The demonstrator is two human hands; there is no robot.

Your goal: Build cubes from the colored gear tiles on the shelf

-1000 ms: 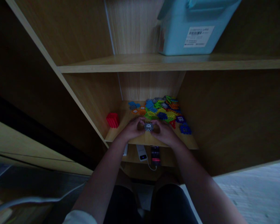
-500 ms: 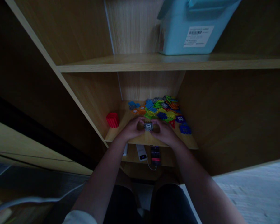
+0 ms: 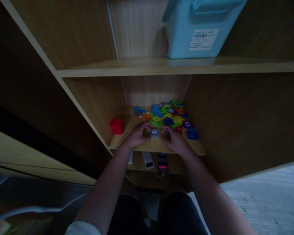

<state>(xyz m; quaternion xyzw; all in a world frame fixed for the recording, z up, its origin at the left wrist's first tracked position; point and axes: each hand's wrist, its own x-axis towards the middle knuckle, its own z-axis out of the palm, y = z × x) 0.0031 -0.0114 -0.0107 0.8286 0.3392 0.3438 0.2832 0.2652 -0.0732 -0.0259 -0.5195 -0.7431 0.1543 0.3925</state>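
Now the right hand [image 3: 173, 138], spread, parts from the grey piece [image 3: 154, 133], seemingly releasing it; at its left, the left hand [image 3: 138, 135] curves, grip unclear.

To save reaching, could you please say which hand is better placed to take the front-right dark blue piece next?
Probably the right hand: it is nearer the dark blue piece and appears clear of the grey piece; the left hand is farther.
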